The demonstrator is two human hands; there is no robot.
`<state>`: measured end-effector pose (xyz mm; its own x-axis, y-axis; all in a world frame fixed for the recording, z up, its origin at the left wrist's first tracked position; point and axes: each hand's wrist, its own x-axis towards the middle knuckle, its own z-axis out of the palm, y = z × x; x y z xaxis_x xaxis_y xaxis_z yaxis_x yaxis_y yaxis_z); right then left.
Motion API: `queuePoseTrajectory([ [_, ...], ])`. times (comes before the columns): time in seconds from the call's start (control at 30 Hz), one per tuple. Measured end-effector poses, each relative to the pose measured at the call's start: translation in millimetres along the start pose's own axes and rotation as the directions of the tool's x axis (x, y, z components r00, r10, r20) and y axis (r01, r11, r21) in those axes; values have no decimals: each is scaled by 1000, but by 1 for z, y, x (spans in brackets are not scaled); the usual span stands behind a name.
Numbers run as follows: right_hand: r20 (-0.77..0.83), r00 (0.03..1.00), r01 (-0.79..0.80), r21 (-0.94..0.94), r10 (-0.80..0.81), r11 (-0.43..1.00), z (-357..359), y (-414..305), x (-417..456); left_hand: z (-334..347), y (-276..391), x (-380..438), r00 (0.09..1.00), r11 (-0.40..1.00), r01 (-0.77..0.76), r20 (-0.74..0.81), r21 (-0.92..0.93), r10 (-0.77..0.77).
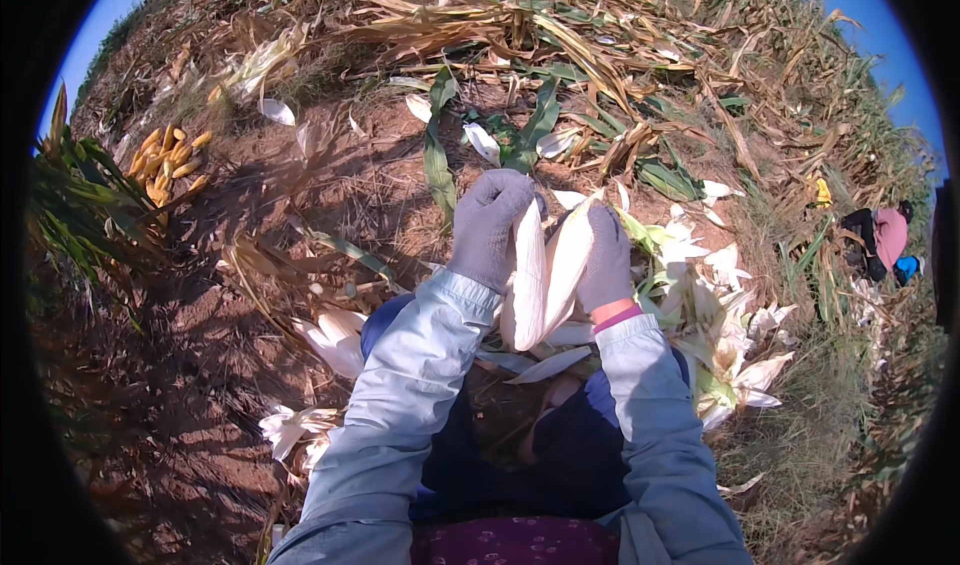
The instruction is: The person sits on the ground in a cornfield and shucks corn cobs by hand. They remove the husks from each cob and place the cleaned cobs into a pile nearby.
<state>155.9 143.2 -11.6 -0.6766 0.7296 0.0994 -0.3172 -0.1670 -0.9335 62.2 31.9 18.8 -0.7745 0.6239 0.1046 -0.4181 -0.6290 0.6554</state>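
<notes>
Both my hands wear grey knit gloves and meet over my lap at the top of pale maize husks. My left hand (489,224) is closed on one pale husk (529,280) that hangs down in front of it. In my right hand (606,254) is a second husk-covered piece (571,254), its tip pointing up. The two pale pieces touch near their lower ends and spread apart above. Whether a cob lies inside them is hidden. Loose husks (551,366) lie below my hands, between my knees.
A pile of husked yellow maize cobs (166,161) lies at the far left, beside green maize leaves (90,197). Peeled husks (731,332) are heaped by my right arm. Dry stalks (465,29) cover the ground ahead. Another person (889,235) bends down at the far right.
</notes>
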Motion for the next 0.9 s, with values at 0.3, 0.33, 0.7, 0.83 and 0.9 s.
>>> queuePoseTrajectory([
  [0.3, -261, 932, 198, -212, -251, 957, -6, -28, 14, -6, -1, 3, 992, 900, 28, 102, 436, -80],
  [0.33, -322, 930, 136, -149, -178, 979, -7, -34, 17, -6, -8, 0, 994, 804, -28, 100, 594, -39],
  [0.7, -445, 860, 207, -141, -249, 968, -39, -35, 34, -12, -48, -12, 953, 686, 200, 25, 700, -303],
  [0.83, -498, 839, 214, -69, -220, 974, -59, -37, 44, -12, -51, -4, 982, 862, 182, -138, 473, -131],
  [0.9, -513, 810, 261, -120, -285, 958, -105, -22, 62, -3, -38, 0, 951, 943, 275, -200, 188, -237],
])
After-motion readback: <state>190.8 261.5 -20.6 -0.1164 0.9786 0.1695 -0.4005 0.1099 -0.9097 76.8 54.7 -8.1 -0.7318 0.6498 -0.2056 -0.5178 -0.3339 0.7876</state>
